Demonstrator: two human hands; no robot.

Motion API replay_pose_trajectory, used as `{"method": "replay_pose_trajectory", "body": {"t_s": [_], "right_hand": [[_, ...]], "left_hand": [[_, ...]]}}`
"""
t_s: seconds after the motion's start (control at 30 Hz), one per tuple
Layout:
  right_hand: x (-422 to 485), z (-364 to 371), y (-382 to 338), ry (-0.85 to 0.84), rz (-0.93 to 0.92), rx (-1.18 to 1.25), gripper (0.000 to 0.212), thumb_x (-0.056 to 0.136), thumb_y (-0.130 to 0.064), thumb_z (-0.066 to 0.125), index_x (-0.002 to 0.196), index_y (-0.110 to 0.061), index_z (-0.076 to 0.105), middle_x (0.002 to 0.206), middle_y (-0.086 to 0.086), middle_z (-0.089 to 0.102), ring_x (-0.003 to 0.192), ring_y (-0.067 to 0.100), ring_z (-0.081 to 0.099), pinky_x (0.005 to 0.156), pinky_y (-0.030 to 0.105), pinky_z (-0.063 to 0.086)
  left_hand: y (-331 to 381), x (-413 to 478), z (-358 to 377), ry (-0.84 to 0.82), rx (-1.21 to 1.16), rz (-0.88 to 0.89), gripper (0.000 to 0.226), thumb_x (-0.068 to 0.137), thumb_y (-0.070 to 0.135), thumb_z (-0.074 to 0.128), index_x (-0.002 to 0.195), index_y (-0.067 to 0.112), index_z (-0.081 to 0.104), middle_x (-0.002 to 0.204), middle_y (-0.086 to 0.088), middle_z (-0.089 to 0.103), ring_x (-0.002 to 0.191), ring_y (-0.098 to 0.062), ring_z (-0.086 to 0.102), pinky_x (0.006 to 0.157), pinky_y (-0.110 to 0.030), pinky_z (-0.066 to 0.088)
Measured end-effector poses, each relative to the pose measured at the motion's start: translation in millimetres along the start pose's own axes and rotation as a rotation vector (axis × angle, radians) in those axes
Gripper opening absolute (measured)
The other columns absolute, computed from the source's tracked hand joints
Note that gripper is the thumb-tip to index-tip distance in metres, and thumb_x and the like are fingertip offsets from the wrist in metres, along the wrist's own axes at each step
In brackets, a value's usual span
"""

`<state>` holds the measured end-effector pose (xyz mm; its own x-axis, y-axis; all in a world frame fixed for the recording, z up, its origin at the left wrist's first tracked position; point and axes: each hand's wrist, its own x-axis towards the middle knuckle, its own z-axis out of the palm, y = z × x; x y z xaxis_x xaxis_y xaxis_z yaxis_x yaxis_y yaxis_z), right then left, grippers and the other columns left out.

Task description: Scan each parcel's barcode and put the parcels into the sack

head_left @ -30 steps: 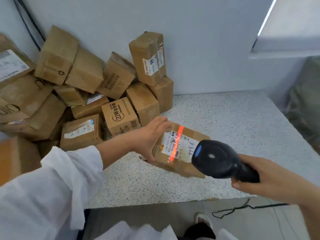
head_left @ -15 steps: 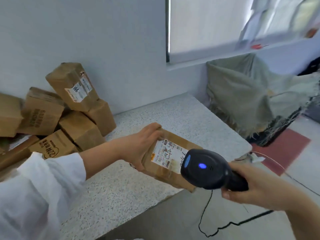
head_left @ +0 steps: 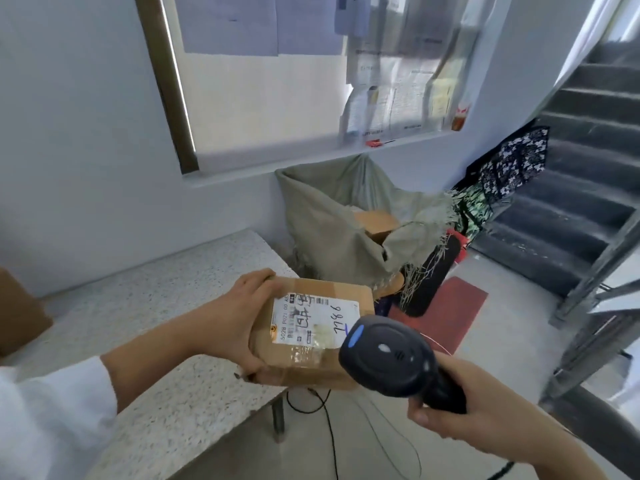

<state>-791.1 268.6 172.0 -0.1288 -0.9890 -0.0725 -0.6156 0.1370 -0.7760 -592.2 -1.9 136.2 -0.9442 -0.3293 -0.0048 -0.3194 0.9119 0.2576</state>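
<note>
Black plastic handheld barcode scanner [head_left: 384, 355] sits in the right hand [head_left: 485, 420], with the fingers and thumb curled round its grip. The scanner's rounded head has a blue light and sits up and left of that hand, covering the near right corner of the parcel. White sleeve [head_left: 45, 420] covers the left forearm.

Left hand [head_left: 228, 323] grips the brown cardboard parcel [head_left: 304, 367] by its left end. The fingers lie over the top edge and the thumb is underneath. The parcel is held in the air to the right of that hand, off the corner of the speckled grey stone counter [head_left: 156, 306]. Its white shipping label [head_left: 304, 320] faces up, with a printed barcode and black handwritten digits. Clear tape runs along the near side.

Thin black cable [head_left: 329, 427] loops down below the parcel.

Grey-green woven sack [head_left: 329, 230] stands beyond both hands against the wall. Its mouth is open and its edge frayed, and another brown cardboard box [head_left: 375, 221] shows inside. Red floor mat [head_left: 460, 306] lies right of the sack, above the scanner hand.

Farther off, a blurred window with taped papers [head_left: 391, 91] is above the sack. Dark concrete stairs [head_left: 581, 188] climb at the far right.
</note>
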Motion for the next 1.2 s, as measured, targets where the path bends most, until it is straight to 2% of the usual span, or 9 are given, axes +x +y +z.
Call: {"method": "replay_pose_trajectory", "body": {"t_s": [0.1,0.17,0.3,0.47,0.7,0.8,0.97,1.07,1.2], "right_hand": [[4.0,-27.5,20.2,0.077,0.034,0.044,0.02,0.07,-0.038,0.067,0.088,-0.039,0.057,0.086,0.002,0.066,0.063,0.002,0.058,0.06,0.014,0.044],[8.9,-45.0,33.4,0.107,0.067,0.108,0.023,0.076,-0.025,0.071,0.088,-0.039,0.058,0.083,0.001,0.067,0.059,0.001,0.057,0.056,0.012,0.043],[26.5,-85.2,59.5,0.157,0.115,0.151,0.028,0.079,-0.005,0.07,0.091,-0.028,0.059,0.075,-0.002,0.065,0.053,0.0,0.054,0.05,0.013,0.043],[73.9,-146.0,93.6,0.224,0.161,0.202,0.034,0.077,-0.01,0.073,0.098,-0.034,0.063,0.073,-0.002,0.067,0.056,0.005,0.057,0.054,0.022,0.048],[148.9,-205.3,135.9,0.405,0.201,0.239,0.018,0.076,0.0,0.07,0.08,-0.015,0.061,0.051,0.001,0.06,0.046,0.009,0.054,0.05,0.019,0.046],[177.5,-222.1,154.5,0.438,0.195,0.232,0.015,0.077,-0.007,0.071,0.08,-0.019,0.063,0.053,-0.001,0.061,0.047,0.007,0.054,0.053,0.019,0.045],[228.8,-249.8,193.9,0.348,0.195,0.252,0.009,0.079,-0.009,0.069,0.083,-0.007,0.061,0.052,-0.001,0.061,0.045,0.006,0.053,0.058,0.025,0.045],[257.4,-268.5,217.3,0.288,0.183,0.26,0.009,0.081,-0.007,0.067,0.084,-0.006,0.059,0.05,0.001,0.059,0.044,0.009,0.052,0.052,0.017,0.046],[293.2,-301.6,248.9,0.211,0.163,0.277,0.018,0.078,-0.019,0.07,0.084,-0.008,0.056,0.049,0.005,0.058,0.044,0.01,0.052,0.055,0.02,0.046]], "left_hand": [[3.9,36.3,-6.2,0.027,-0.008,0.007,0.108,0.053,0.051,0.083,0.137,0.03,0.018,0.147,0.008,0.008,0.136,-0.004,0.003,0.105,-0.014,0.014],[1.9,61.2,-11.3,0.038,-0.016,-0.005,0.108,0.05,0.054,0.081,0.133,0.037,0.015,0.148,0.008,0.008,0.139,-0.008,0.005,0.107,-0.017,0.018],[3.7,115.6,-24.7,0.216,0.011,-0.042,0.105,0.04,0.068,0.071,0.127,0.048,0.015,0.149,0.0,0.016,0.138,-0.018,0.014,0.106,-0.038,0.034],[-7.8,199.8,-44.7,0.422,-0.014,-0.086,0.11,0.038,0.077,0.063,0.132,0.036,0.023,0.148,-0.004,0.019,0.136,-0.023,0.016,0.105,-0.045,0.031],[-38.5,305.5,-64.3,0.486,-0.082,-0.217,0.119,0.031,0.072,0.06,0.136,0.02,0.036,0.147,-0.009,0.025,0.14,-0.026,0.015,0.111,-0.044,0.023],[-49.6,337.0,-66.5,0.508,-0.117,-0.292,0.116,0.03,0.07,0.059,0.131,0.015,0.042,0.135,-0.008,0.038,0.132,-0.029,0.028,0.109,-0.041,0.024],[-51.1,379.7,-53.8,0.556,-0.262,-0.478,0.119,0.027,0.073,0.058,0.131,0.016,0.044,0.129,-0.005,0.042,0.124,-0.025,0.037,0.105,-0.041,0.033],[-38.7,401.8,-34.7,0.592,-0.347,-0.576,0.117,0.028,0.074,0.058,0.131,0.02,0.042,0.13,-0.004,0.038,0.124,-0.024,0.034,0.104,-0.037,0.033],[-16.9,445.7,-9.4,0.642,-0.357,-0.716,0.097,0.051,0.054,0.082,0.131,0.024,0.038,0.136,-0.005,0.027,0.131,-0.026,0.021,0.106,-0.037,0.025]]}}
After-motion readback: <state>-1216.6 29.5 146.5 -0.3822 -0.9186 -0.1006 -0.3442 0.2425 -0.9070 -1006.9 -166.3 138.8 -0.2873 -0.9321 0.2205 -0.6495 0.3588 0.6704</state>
